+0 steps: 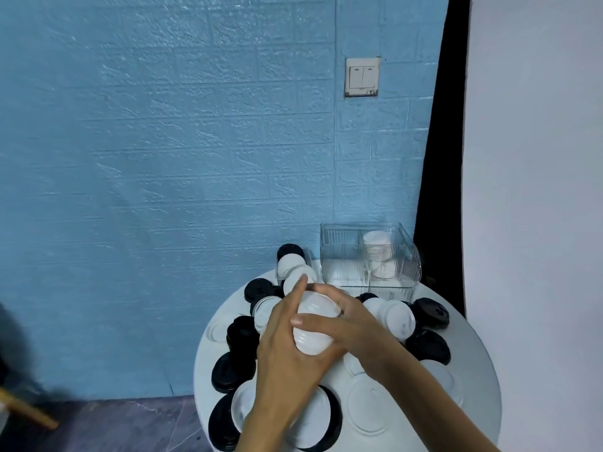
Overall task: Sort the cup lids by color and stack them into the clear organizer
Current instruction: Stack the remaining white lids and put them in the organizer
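Both hands hold a short stack of white lids above the middle of the round desk: the left hand has its grip under and around the stack, the right hand has its grip around the upper side. The step seems to be gathering white lids. The clear organizer stands at the far edge, with white lids already in its right compartment. Next, the stack should go there, kept aligned. Black lids lie loose around.
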A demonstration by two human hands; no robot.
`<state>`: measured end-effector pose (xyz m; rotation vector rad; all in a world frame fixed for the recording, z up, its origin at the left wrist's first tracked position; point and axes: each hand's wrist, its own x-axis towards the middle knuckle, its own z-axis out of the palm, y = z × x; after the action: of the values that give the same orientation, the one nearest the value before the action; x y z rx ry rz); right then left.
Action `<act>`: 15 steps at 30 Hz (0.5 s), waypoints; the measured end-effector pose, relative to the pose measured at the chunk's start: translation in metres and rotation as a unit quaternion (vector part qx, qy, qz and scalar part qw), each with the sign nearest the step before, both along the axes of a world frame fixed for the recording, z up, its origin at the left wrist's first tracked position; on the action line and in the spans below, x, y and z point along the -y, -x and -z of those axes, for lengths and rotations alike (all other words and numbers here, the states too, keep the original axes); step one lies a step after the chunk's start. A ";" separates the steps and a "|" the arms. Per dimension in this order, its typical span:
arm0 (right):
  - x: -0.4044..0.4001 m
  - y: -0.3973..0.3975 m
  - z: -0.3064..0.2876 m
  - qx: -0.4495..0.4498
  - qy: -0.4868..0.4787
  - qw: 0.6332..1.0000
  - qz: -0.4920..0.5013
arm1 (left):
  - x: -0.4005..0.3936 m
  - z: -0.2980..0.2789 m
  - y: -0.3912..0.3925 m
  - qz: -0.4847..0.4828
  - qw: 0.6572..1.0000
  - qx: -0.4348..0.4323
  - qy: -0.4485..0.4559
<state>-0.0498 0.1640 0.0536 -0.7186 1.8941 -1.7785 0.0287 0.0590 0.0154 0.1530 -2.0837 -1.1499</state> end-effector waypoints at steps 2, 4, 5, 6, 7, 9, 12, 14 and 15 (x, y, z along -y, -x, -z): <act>0.001 0.001 0.001 -0.029 -0.024 0.999 0.004 | 0.003 0.001 0.001 0.006 1.000 -0.001 -0.018; -0.001 0.003 0.000 -0.057 -0.073 0.996 -0.001 | 0.005 0.002 0.000 0.013 0.998 -0.001 -0.064; -0.006 0.005 -0.002 -0.051 -0.083 0.995 -0.015 | 0.006 0.002 -0.001 0.021 0.996 -0.006 -0.087; -0.014 0.009 -0.002 -0.027 -0.085 0.996 -0.028 | 0.007 0.002 -0.003 0.025 0.994 -0.014 -0.104; -0.028 0.014 -0.002 -0.014 -0.090 0.995 -0.029 | 0.009 0.002 -0.005 0.026 0.993 -0.021 -0.116; -0.069 0.028 0.010 -0.053 -0.121 0.991 0.008 | 0.013 0.002 -0.011 0.024 0.990 -0.031 -0.134; -0.137 0.044 0.043 -0.155 -0.251 0.949 0.113 | 0.020 0.004 -0.013 0.034 0.987 -0.032 -0.156; -0.167 0.047 0.066 -0.163 -0.359 0.910 0.128 | 0.020 0.006 -0.012 0.044 0.985 -0.029 -0.163; -0.175 0.046 0.077 -0.166 -0.405 0.891 0.118 | 0.019 0.006 -0.011 0.050 0.984 -0.029 -0.166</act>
<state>-0.0962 0.3388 -0.0231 -0.4915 2.7550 -0.8176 0.0402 0.0402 0.0089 0.1713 -1.8529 -1.5417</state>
